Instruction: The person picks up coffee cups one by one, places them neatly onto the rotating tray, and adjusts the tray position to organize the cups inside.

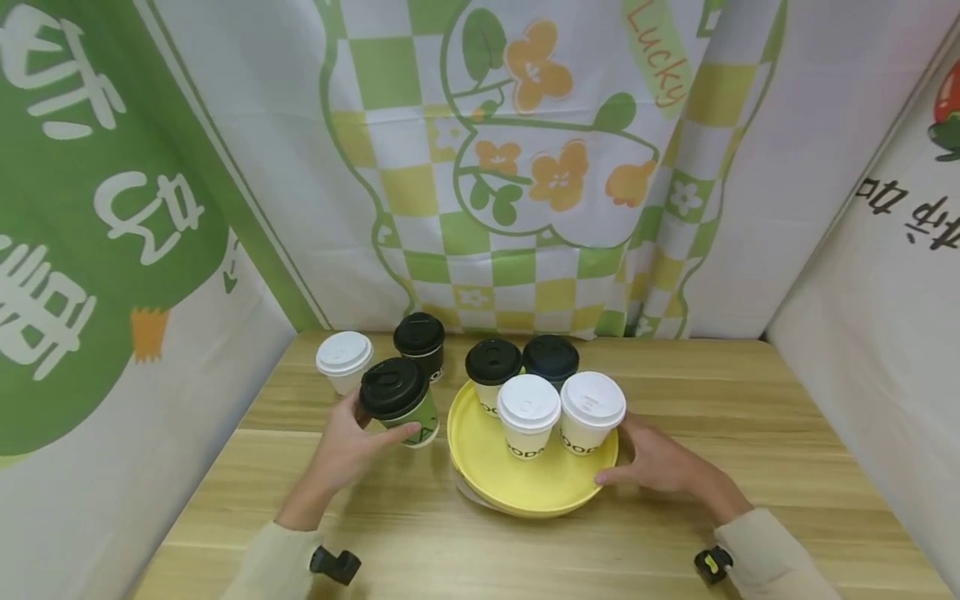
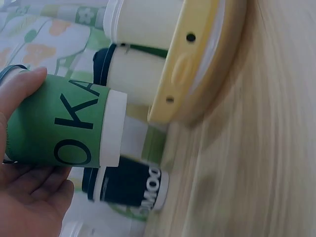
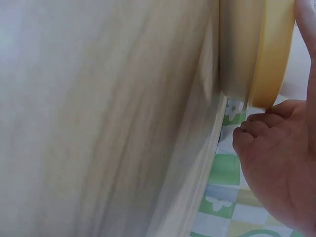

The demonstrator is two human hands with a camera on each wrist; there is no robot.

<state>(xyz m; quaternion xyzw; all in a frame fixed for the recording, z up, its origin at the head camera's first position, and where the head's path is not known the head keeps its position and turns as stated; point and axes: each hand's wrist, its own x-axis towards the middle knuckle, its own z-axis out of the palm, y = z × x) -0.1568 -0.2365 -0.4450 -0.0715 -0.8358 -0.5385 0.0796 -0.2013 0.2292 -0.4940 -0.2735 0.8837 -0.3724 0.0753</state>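
Observation:
My left hand (image 1: 347, 454) grips a green paper cup (image 1: 420, 417) with a black lid, thumb on one side and fingers on the other. In the left wrist view the cup's base hangs over the wooden table. To its right is a round yellow tray (image 1: 487, 467) with upright paper cups on it. Two white-lidded cups (image 1: 527, 437) (image 1: 587, 433) stand in front of two black-lidded ones (image 1: 492, 363) (image 1: 551, 357). My right hand (image 1: 663, 458) holds the tray's right rim, its thumb toward the front and its fingers farther back beside a white-lidded cup.
Behind the green cup stand a white-lidded cup (image 1: 344, 354) and a black cup (image 1: 422, 335) with a black lid. A patterned curtain (image 1: 517, 283) hangs along the table's back edge. Printed cloth walls (image 1: 247, 383) (image 1: 840, 333) close in both sides.

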